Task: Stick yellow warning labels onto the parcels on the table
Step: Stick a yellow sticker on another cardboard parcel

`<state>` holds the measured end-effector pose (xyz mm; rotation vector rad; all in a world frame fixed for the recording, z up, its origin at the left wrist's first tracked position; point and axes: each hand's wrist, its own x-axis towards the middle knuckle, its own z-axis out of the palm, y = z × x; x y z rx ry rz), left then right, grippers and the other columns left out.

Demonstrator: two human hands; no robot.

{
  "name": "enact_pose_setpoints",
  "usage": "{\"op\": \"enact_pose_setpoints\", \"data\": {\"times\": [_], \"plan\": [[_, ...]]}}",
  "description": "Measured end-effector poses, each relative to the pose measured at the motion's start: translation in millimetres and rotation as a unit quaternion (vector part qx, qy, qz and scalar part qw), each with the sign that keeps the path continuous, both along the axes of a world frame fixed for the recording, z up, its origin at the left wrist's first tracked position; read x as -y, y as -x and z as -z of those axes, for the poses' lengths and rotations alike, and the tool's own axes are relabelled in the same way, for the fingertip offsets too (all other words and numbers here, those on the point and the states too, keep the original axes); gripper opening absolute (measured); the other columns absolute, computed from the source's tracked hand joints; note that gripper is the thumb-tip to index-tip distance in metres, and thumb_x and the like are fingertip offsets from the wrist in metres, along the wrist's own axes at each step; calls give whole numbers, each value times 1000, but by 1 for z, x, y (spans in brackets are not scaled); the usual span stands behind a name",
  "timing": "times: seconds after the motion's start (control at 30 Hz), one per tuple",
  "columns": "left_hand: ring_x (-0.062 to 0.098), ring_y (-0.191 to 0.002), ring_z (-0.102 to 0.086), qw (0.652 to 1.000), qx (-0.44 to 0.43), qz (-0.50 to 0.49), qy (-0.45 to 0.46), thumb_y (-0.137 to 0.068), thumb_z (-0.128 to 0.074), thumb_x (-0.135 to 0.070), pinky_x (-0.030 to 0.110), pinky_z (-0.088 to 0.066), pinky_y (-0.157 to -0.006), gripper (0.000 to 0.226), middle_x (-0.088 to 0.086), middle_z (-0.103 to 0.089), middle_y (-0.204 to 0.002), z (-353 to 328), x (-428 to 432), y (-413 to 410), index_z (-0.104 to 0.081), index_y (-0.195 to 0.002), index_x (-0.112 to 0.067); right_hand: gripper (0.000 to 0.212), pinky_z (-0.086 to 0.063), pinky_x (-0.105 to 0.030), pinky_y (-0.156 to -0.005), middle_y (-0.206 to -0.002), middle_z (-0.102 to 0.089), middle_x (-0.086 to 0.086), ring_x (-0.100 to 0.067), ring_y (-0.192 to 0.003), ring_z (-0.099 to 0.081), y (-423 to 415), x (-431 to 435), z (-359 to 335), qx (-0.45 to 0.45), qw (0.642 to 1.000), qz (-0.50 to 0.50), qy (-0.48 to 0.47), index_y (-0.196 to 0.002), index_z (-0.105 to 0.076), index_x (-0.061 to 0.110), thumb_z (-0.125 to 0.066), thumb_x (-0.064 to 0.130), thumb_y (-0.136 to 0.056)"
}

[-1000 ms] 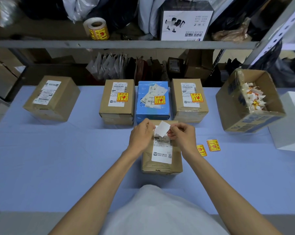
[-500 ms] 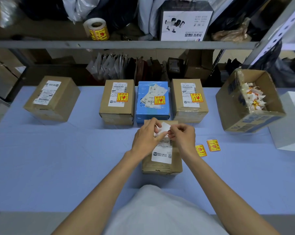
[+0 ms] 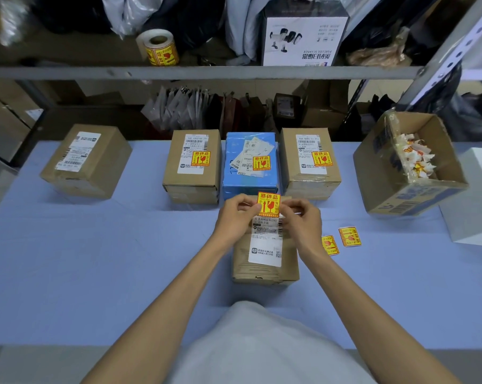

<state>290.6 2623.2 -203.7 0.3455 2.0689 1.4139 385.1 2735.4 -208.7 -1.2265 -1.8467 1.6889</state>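
In the head view, the left hand (image 3: 235, 218) curls its fingers (image 3: 245, 202) and pinches the left edge of a yellow label (image 3: 269, 205) between thumb and forefinger. The right hand (image 3: 303, 224) also has its fingers (image 3: 294, 207) curled, pinching at the label's right edge. I cannot tell whether they grip the label itself or something behind it. The label faces the camera between the two hands, over the far end of a brown parcel (image 3: 264, 268) with a white shipping slip on top.

Two loose labels (image 3: 350, 236) lie on the blue surface (image 3: 96, 259) just right of that parcel. Behind it stand three labelled parcels (image 3: 192, 176) in a row, the middle one blue. A bare parcel (image 3: 86, 162) sits well apart at the far left. At the right, a tilted open carton (image 3: 386, 173) holds crumpled paper scraps. On the shelf (image 3: 206, 72) above stands a roll of labels (image 3: 159, 48).
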Motion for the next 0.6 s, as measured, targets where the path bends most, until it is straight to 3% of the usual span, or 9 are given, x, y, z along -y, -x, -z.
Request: {"op": "enact_pose_setpoints", "data": {"times": [0.23,0.43,0.6], "plan": [[20,-94,-69,999,52,4,-1,-87,-67,-30,42,-58,-82,5,1,-71,-97,3,3,0,-65,-86,-26,8,-50,-11,-53,-78,-67,-1,-9,-66,-62,0,-5,-5,0,999,-40,23,-86,-66,8,-62,13,-91],[14,-90,-67,999,18,-38,30,-83,-71,-32,28,-54,-79,18,-2,-73,-94,6,3,-8,-75,-91,-17,12,-51,-13,-56,-77,-67,-4,-7,-66,-61,-10,-4,0,2,999,-41,-2,-90,-66,4,-61,14,-92],[4,-81,-61,996,-16,-72,55,-82,-73,-31,16,-47,-66,18,-6,-69,-88,8,0,-27,-73,-93,-16,11,-52,-17,-57,-75,-66,-8,-13,-64,-61,-22,1,4,-3,999,-38,9,-88,-65,2,-61,11,-92]]}}
